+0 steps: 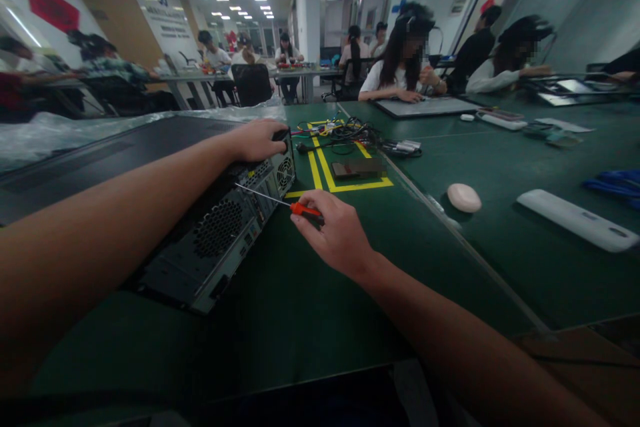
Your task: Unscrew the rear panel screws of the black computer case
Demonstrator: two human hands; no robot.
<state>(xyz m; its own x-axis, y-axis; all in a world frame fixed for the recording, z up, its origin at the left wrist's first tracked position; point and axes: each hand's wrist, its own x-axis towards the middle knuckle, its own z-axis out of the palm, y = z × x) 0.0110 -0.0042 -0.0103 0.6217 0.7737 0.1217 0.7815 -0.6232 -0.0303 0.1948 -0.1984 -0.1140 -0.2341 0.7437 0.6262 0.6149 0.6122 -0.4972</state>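
Observation:
A black desktop computer case (220,227) lies on the green table with its rear panel towards me, showing vent holes, ports and a small fan. My left hand (257,140) grips the case's upper far corner, thumb on the rear edge; its other fingers are partly hidden. In my right hand (335,223), closed around its orange and black handle, is a screwdriver (305,210). The long thin shaft points left, and its tip is at the upper edge of the rear panel. Whether a screw sits under the tip is too small to tell.
Beyond the case are tangled cables (355,133) and a dark phone-like slab (357,169) inside yellow tape lines. A pale rounded object (464,197) and a long white device (577,219) lie to the right. Clear plastic wrap (100,128) is behind the case. Other people sit across the table.

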